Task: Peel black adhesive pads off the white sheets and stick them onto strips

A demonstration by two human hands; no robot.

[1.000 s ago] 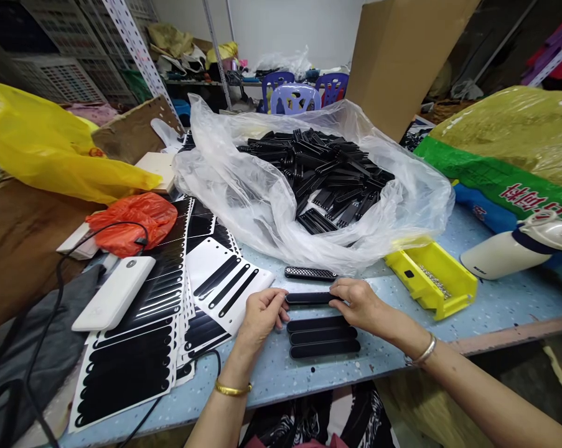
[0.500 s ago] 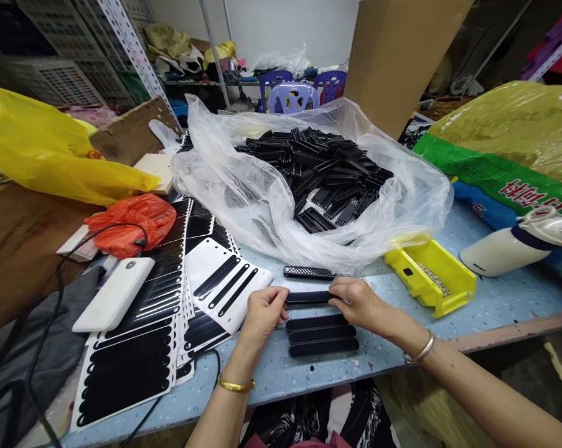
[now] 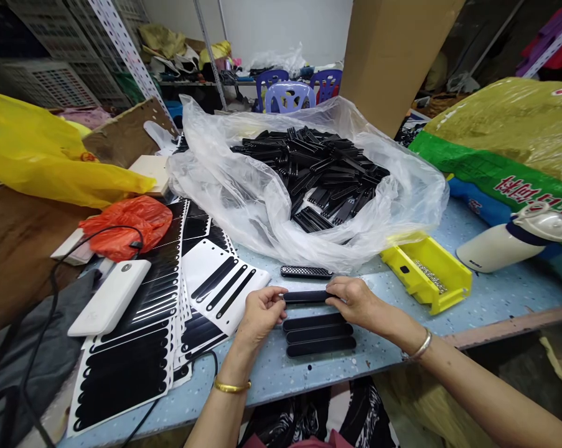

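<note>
A flat black strip [image 3: 305, 297] with rounded ends lies crosswise in front of me on the table. My left hand [image 3: 264, 312] has its thumb and index finger at the strip's left end. At the right end, the bent fingers of my right hand [image 3: 358, 301] pinch it, covering that tip. Just beyond is a black piece with a dotted, textured face [image 3: 305, 272]. Several similar black strips [image 3: 320, 336] are lined up side by side on my near side. A white sheet with black adhesive-looking strips [image 3: 227, 280] lies left of my left hand.
A clear plastic bag [image 3: 262, 227] full of black pieces [image 3: 327, 165] spreads across the back. Right of it stand a yellow bin [image 3: 437, 305] with small metal parts and a white bottle [image 3: 488, 252]. Black-patterned sheets [image 3: 122, 379], a white power bank [image 3: 110, 298] and a cable lie left.
My left index finger has straightened slightly along the strip's end, with the thumb lower. My right hand keeps its grip. The whole view has shifted a little.
</note>
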